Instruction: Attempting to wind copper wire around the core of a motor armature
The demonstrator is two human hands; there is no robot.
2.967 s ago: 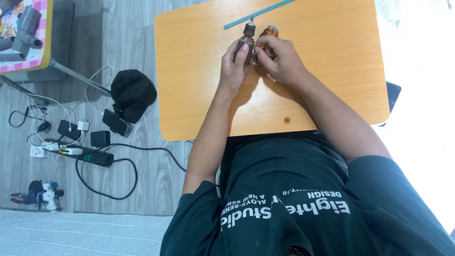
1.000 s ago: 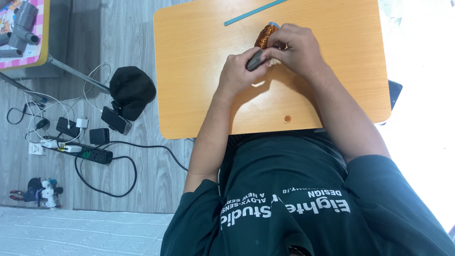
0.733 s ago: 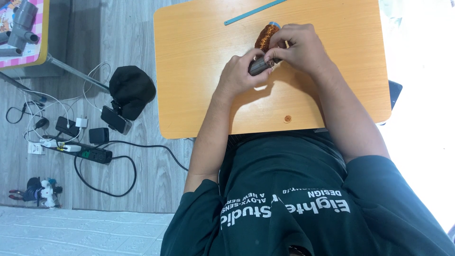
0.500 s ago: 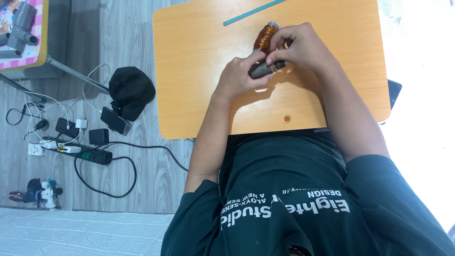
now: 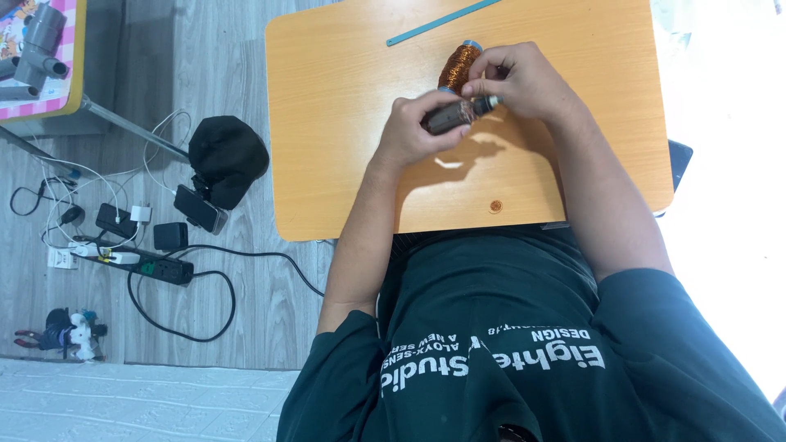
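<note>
fingers: left hand is curled tight around a short dark cylinder; right hand pinches narrow at the cylinder's far tip, the thumb and forefinger closed on it.
cylinder: held just above the tabletop, lying roughly level between both hands, its middle showing between them and its left end hidden in the left palm.
spool: a spool of copper wire stands on the table just behind the cylinder, partly covered by the right hand's fingers.
table: small orange wooden table, the hands' shadow falling on it below the cylinder.
strip: a thin teal strip lies slantwise near the far edge, well apart from the hands.
floor left: black cap, a phone just beside it, a black power strip with cables.
in the way: the right hand's fingers hide the cylinder's tip.
</note>
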